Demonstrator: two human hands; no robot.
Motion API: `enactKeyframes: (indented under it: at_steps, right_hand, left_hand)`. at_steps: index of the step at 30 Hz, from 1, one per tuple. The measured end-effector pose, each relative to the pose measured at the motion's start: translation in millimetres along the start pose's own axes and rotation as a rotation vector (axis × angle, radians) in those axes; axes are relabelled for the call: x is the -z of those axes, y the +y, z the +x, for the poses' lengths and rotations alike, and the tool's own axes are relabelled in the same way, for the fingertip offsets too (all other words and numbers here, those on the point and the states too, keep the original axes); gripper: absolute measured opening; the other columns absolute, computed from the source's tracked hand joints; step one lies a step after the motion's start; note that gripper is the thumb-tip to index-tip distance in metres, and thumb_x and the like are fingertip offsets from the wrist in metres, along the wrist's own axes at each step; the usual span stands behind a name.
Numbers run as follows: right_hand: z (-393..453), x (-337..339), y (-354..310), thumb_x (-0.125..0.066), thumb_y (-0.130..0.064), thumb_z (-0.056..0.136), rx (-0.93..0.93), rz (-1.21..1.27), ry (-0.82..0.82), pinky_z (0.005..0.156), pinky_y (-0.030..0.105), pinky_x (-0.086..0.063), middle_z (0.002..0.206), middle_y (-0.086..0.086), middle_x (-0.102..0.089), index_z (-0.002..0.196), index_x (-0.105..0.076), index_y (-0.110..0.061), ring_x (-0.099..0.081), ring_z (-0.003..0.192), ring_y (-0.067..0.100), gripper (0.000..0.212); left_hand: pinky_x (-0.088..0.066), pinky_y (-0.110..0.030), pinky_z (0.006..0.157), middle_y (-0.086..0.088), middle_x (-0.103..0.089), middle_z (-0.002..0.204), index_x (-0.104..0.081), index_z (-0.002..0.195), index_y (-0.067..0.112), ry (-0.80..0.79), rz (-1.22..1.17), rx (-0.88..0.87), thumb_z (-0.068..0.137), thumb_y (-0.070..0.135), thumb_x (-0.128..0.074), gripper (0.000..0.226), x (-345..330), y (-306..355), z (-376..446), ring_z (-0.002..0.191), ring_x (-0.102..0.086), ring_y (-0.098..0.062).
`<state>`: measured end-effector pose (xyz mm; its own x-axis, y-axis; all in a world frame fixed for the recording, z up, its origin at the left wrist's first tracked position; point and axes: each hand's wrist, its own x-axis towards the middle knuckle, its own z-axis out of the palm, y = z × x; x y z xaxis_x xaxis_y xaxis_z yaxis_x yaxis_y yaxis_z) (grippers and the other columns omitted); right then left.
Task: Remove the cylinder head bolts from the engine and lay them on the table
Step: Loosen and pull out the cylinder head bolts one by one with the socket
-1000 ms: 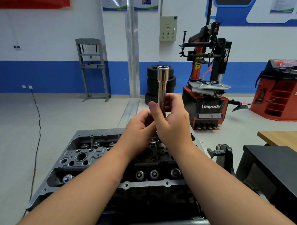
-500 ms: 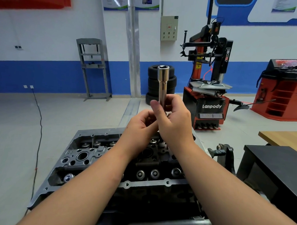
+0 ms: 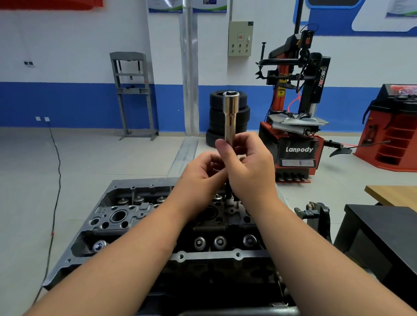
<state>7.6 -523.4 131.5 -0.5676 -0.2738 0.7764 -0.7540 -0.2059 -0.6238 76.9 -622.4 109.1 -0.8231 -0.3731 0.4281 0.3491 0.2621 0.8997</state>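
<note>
Presently the long, polished steel deep socket (image 3: pixel 230 115) stands upright above the grey cast-aluminium cylinder head (image 3: pixel 138 214), its open hexagonal mouth facing up and its long axis near vertical. The right hand (image 3: pixel 250 166) grasps the lower part of the socket, thumb wrapped across the front of the shaft. The left hand (image 3: pixel 202 172) sits just beside and slightly below the right hand, fingers curled toward the base of the socket; what it pinches there is hidden behind both hands, so its exact hold cannot be told.

Below the hands, a dark slender shank (image 3: pixel 228 191) runs down from the socket toward the head. It appears to be a cylinder head bolt or an extension, but which one cannot be determined.

Relative to the cylinder head:
- The socket and both hands are above its far middle section.
- The black table (image 3: pixel 390 228) lies to its right, well apart from the hands; a light wooden tabletop (image 3: pixel 401 195) lies beyond that.
- A red tyre changer (image 3: pixel 297 128) and stacked black tyres (image 3: pixel 214 115) stand behind it.

Judgement: the coming move turns on the vertical axis of the socket. Any lift should follow that axis straight up. The right hand is nearer the table, so it is better placed to carry a freed bolt there.
</note>
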Motion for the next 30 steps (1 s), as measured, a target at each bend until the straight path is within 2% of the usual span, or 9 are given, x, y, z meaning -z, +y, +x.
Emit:
enactKeyframes:
  at_steps: [2,6,9,12,16,20,23,27,30]
  right_hand:
    - [-0.5,-1.1,1.2,-0.057,-0.042,0.094,0.020,-0.022,-0.007,0.064,0.014,-0.045,0.080,-0.012,-0.063,0.088,-0.056,-0.036,-0.062,0.075,0.006,0.009]
    - [-0.6,-2.7,2.7,-0.044,-0.039,0.100,-0.002,-0.020,-0.028,0.069,0.006,-0.040,0.086,-0.012,-0.065,0.096,-0.061,-0.028,-0.059,0.085,0.001,0.020]
    - [-2.0,-2.4,2.6,-0.052,-0.040,0.098,0.021,-0.019,-0.023,0.070,0.007,-0.041,0.086,-0.011,-0.063,0.100,-0.057,-0.030,-0.059,0.083,0.001,0.011]
    - [-3.6,-1.9,4.0,-0.067,-0.041,0.090,0.068,-0.089,0.017,0.068,0.007,-0.041,0.084,-0.013,-0.061,0.097,-0.054,-0.029,-0.059,0.079,0.001,0.019]
    - [-2.8,-4.0,5.8,-0.055,-0.037,0.096,0.067,-0.098,-0.023,0.068,0.012,-0.043,0.081,-0.016,-0.060,0.092,-0.058,-0.029,-0.059,0.076,0.003,0.010]
    - [-1.0,-5.8,6.7,-0.044,-0.038,0.099,0.040,-0.101,-0.058,0.070,0.019,-0.042,0.084,-0.011,-0.062,0.096,-0.057,-0.028,-0.059,0.083,0.009,0.017]
    - [-1.3,-4.2,6.2,-0.054,-0.041,0.097,0.047,-0.076,-0.020,0.068,0.007,-0.040,0.084,-0.014,-0.060,0.101,-0.054,-0.030,-0.058,0.082,0.000,0.013]
    - [-2.7,-4.2,5.4,-0.063,-0.041,0.091,0.063,-0.098,0.013,0.061,0.012,-0.044,0.077,-0.010,-0.060,0.087,-0.051,-0.034,-0.060,0.072,0.008,0.015]
    - [-2.3,-5.4,6.7,-0.054,-0.039,0.097,0.040,-0.066,-0.034,0.060,0.013,-0.041,0.070,-0.012,-0.057,0.082,-0.054,-0.032,-0.057,0.068,0.007,0.016]
  left_hand:
    - [-0.060,-0.026,0.077,0.004,-0.079,0.101,-0.073,0.104,0.039,-0.012,-0.007,-0.003,0.098,0.038,-0.068,0.007,-0.1,-0.1,-0.2,0.093,-0.075,-0.011]
    - [-0.057,-0.029,0.090,0.007,-0.077,0.113,-0.069,0.124,0.030,-0.089,-0.001,0.000,0.108,0.038,-0.051,0.026,-2.1,1.2,-1.9,0.108,-0.072,-0.010]
    - [-0.059,-0.031,0.087,0.008,-0.078,0.110,-0.070,0.120,0.034,-0.073,0.037,-0.038,0.105,0.035,-0.059,0.019,-1.0,2.4,-2.1,0.105,-0.073,-0.011]
    - [-0.063,-0.035,0.084,0.004,-0.078,0.107,-0.071,0.113,0.040,-0.037,0.020,-0.042,0.098,0.030,-0.069,0.018,-0.1,0.2,-0.5,0.100,-0.075,-0.015]
    - [-0.059,-0.027,0.077,0.007,-0.078,0.102,-0.072,0.104,0.043,-0.023,-0.011,-0.031,0.096,0.039,-0.067,0.011,-0.9,0.5,-0.8,0.094,-0.074,-0.010]
    - [-0.057,-0.035,0.093,0.007,-0.078,0.110,-0.072,0.118,0.037,-0.066,0.026,-0.033,0.107,0.040,-0.053,0.022,-2.8,2.2,-2.8,0.107,-0.072,-0.011]
    - [-0.060,-0.033,0.083,0.006,-0.078,0.106,-0.072,0.113,0.041,-0.051,0.070,-0.069,0.105,0.034,-0.060,0.016,-1.8,2.9,-3.0,0.100,-0.073,-0.010]
    - [-0.063,-0.031,0.076,0.002,-0.078,0.100,-0.071,0.106,0.040,-0.004,0.034,-0.056,0.098,0.021,-0.069,0.020,-0.3,-0.1,-0.6,0.091,-0.076,-0.014]
    - [-0.063,-0.036,0.085,0.003,-0.078,0.106,-0.072,0.113,0.037,-0.024,0.026,-0.037,0.102,0.035,-0.062,0.015,-1.4,0.7,-0.7,0.101,-0.074,-0.016]
